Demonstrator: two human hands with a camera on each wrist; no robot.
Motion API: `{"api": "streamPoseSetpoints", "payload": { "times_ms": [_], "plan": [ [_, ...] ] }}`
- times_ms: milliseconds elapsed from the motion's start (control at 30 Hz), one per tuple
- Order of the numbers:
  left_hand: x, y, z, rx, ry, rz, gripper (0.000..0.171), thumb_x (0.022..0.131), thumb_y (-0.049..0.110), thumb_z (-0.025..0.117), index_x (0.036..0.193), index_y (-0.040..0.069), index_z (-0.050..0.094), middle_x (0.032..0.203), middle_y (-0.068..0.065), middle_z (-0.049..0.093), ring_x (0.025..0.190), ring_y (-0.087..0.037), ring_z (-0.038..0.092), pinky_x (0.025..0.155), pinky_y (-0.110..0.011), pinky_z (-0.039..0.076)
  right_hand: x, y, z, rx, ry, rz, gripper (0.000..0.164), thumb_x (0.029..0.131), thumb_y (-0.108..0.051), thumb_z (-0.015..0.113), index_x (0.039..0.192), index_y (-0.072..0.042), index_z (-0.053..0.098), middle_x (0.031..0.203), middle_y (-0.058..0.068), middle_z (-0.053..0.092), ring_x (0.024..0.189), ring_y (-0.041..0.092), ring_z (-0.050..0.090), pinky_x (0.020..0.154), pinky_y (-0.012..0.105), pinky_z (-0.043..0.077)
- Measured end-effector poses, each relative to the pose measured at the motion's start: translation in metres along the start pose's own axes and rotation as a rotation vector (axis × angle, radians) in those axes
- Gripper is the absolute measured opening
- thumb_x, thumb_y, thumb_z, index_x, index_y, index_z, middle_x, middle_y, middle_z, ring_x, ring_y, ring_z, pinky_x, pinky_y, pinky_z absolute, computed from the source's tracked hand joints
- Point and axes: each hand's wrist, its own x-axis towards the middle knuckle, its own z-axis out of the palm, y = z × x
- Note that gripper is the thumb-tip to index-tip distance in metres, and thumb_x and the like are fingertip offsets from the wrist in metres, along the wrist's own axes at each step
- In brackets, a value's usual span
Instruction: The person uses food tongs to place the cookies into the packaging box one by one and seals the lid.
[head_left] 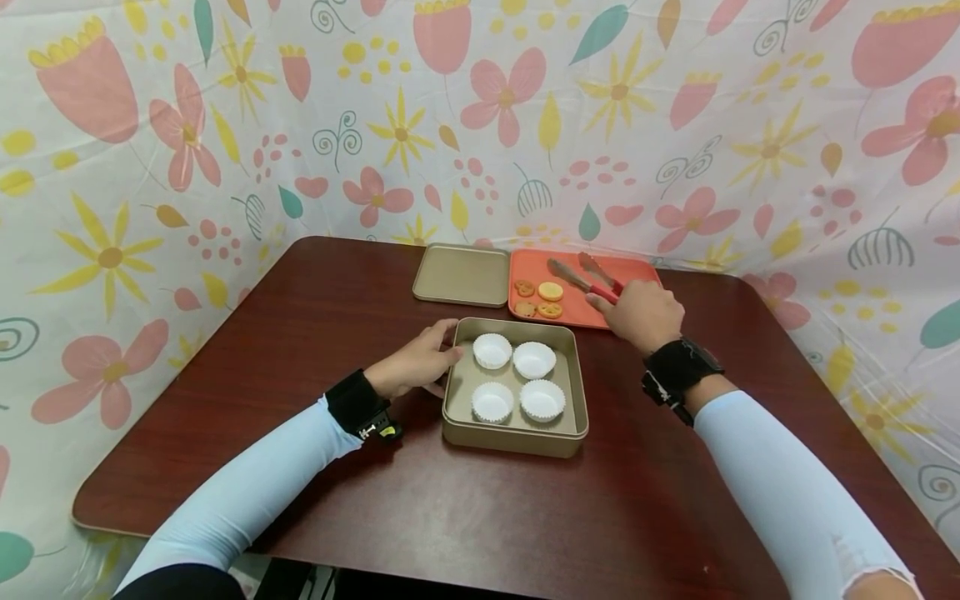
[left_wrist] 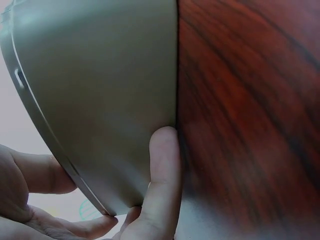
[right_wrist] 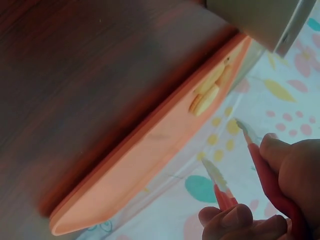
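Observation:
My left hand (head_left: 420,360) holds the far left corner of a gold rectangular tin (head_left: 516,442), with fingers at the rim and along the outer wall. Inside the tin stand several white paper baking cups (head_left: 534,360). The left wrist view shows one finger (left_wrist: 165,160) against the tin's wall (left_wrist: 100,100), low down by the table. My right hand (head_left: 647,315) grips red-handled tongs (head_left: 581,279), whose spread arms reach over an orange tray (head_left: 573,317). Between the tong tips in the right wrist view there is nothing. Several cookies (head_left: 550,292) lie on the tray's left part.
A gold lid (head_left: 461,275) lies flat at the back, left of the orange tray. The brown table (head_left: 337,492) has rounded corners. Behind it hangs a flowered curtain (head_left: 450,125), close to the table's back edge.

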Motion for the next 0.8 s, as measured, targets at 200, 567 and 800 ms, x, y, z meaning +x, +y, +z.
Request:
{"api": "streamPoseSetpoints", "payload": {
  "times_ms": [200, 567, 800],
  "plan": [
    [0.001, 0.0, 0.0, -0.007, 0.0, 0.002, 0.063, 0.111, 0.017, 0.045, 0.164, 0.014, 0.011, 0.161, -0.021, 0.015, 0.122, -0.042, 0.056, 0.07, -0.044, 0.064, -0.003, -0.004, 0.004, 0.021, 0.028, -0.018, 0.071, 0.092, -0.069, 0.062, 0.065, -0.004, 0.061, 0.059, 0.013, 0.052, 0.057, 0.037, 0.056, 0.047, 0.047, 0.048],
    [0.001, -0.001, 0.0, -0.017, -0.001, 0.006, 0.061, 0.112, 0.016, 0.043, 0.164, 0.014, 0.012, 0.162, -0.021, 0.014, 0.125, -0.043, 0.053, 0.071, -0.045, 0.064, -0.003, -0.011, 0.012, 0.01, 0.02, -0.04, 0.068, 0.091, -0.067, 0.066, 0.06, -0.008, 0.051, 0.057, 0.008, 0.045, 0.053, 0.032, 0.052, 0.041, 0.037, 0.036],
    [0.001, 0.0, 0.001, 0.001, 0.014, -0.001, 0.062, 0.112, 0.018, 0.045, 0.164, 0.015, 0.012, 0.161, -0.021, 0.015, 0.122, -0.042, 0.055, 0.07, -0.044, 0.064, -0.002, -0.014, 0.018, -0.012, 0.013, -0.039, 0.07, 0.09, -0.07, 0.065, 0.059, -0.01, 0.046, 0.057, 0.004, 0.037, 0.052, 0.03, 0.05, 0.042, 0.033, 0.027]
  ]
}}
